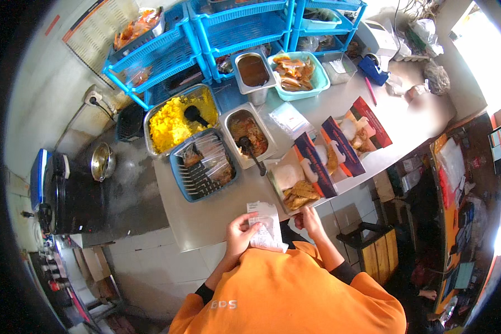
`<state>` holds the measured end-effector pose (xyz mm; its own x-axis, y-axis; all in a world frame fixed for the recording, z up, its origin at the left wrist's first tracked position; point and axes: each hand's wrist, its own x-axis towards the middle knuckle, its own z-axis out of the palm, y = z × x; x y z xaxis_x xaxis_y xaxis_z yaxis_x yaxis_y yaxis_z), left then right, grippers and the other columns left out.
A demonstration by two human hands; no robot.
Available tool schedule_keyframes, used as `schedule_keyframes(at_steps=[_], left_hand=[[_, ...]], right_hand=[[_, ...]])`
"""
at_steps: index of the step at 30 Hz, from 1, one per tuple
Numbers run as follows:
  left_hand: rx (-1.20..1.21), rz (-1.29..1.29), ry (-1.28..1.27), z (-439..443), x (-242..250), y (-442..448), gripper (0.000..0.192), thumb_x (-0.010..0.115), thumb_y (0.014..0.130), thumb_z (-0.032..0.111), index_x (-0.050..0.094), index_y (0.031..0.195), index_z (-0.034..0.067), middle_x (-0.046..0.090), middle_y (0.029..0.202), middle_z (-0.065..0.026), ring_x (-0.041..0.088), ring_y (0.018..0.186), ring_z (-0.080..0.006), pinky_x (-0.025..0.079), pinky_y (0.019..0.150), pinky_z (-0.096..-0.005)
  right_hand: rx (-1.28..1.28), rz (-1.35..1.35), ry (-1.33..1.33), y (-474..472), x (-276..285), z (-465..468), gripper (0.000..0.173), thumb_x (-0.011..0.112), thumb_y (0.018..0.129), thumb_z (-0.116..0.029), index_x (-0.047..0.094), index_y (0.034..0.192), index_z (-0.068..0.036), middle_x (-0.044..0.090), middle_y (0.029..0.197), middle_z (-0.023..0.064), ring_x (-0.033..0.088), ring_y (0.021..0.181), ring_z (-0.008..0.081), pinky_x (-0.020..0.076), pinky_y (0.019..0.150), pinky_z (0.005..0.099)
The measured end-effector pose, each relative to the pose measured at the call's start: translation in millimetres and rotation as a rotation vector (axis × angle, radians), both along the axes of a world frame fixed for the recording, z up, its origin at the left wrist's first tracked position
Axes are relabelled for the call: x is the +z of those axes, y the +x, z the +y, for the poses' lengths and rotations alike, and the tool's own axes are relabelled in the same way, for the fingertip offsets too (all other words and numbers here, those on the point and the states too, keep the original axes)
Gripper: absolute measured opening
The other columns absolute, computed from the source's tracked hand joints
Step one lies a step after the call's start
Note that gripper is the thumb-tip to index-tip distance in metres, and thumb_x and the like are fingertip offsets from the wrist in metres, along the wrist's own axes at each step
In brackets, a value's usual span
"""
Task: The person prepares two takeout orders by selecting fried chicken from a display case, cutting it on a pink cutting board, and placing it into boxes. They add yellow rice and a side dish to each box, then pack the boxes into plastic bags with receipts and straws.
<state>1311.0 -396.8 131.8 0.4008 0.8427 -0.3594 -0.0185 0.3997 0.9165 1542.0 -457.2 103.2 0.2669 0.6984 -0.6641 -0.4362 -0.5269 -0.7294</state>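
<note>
A printed paper slip is pinched between the thumb and fingers of my left hand, in front of my orange top. My right hand is at the table edge, fingers curled, by the near end of an open food box; whether it grips the box cannot be told. This box holds white rice and browned pieces of food. Beside it stand two more open boxes with printed lids, a middle one and a far one, each with rice and browned food.
Behind the boxes are a steel pan of chunky sauce with a black ladle, a tray of yellow food, a blue basket of small bags and a turquoise tub of packets. Blue shelves stand behind. A wooden crate is right, below.
</note>
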Motion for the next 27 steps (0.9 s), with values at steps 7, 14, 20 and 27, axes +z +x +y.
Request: schedule_keyframes(at_steps=[7, 14, 20, 27], left_hand=[[-0.23, 0.36, 0.464, 22.0, -50.4, 42.4, 0.056, 0.076, 0.072, 0.014, 0.055, 0.123, 0.003, 0.055, 0.123, -0.0184, 0.061, 0.095, -0.0299, 0.05, 0.084, -0.0337], [-0.22, 0.531, 0.92, 35.9, -45.2, 51.6, 0.076, 0.074, 0.073, 0.026, 0.037, 0.134, 0.0, 0.038, 0.133, -0.0193, 0.045, 0.117, -0.0392, 0.039, 0.095, -0.0455], [-0.074, 0.357, 0.911, 34.2, -62.2, 37.4, 0.046, 0.067, 0.082, 0.023, 0.046, 0.119, 0.003, 0.051, 0.112, -0.0149, 0.05, 0.104, -0.0317, 0.039, 0.091, -0.0419], [0.24, 0.043, 0.54, 37.5, -55.8, -40.2, 0.028, 0.056, 0.09, 0.009, 0.046, 0.116, 0.003, 0.052, 0.099, -0.0064, 0.051, 0.089, -0.0141, 0.042, 0.08, -0.0286]], right_hand=[[-0.152, 0.0, -0.113, -11.9, 18.2, 4.2, 0.033, 0.038, 0.091, -0.025, 0.051, 0.07, -0.002, 0.043, 0.053, 0.0028, 0.04, 0.043, 0.0124, 0.0318, 0.041, 0.0274], [-0.062, -0.215, -0.14, -16.1, 9.9, 3.5, 0.044, 0.039, 0.098, -0.034, 0.055, 0.073, -0.001, 0.05, 0.053, 0.0032, 0.048, 0.042, 0.0143, 0.0391, 0.04, 0.0271], [0.497, -0.572, -0.122, -26.3, 74.0, 15.8, 0.049, 0.036, 0.1, -0.032, 0.061, 0.073, 0.001, 0.053, 0.053, 0.0048, 0.052, 0.046, 0.0126, 0.0421, 0.044, 0.0266], [0.892, -0.75, 0.452, -105.4, 143.3, 93.1, 0.019, 0.053, 0.091, -0.015, 0.062, 0.094, 0.001, 0.063, 0.073, 0.0111, 0.062, 0.066, 0.0203, 0.049, 0.063, 0.0303]])
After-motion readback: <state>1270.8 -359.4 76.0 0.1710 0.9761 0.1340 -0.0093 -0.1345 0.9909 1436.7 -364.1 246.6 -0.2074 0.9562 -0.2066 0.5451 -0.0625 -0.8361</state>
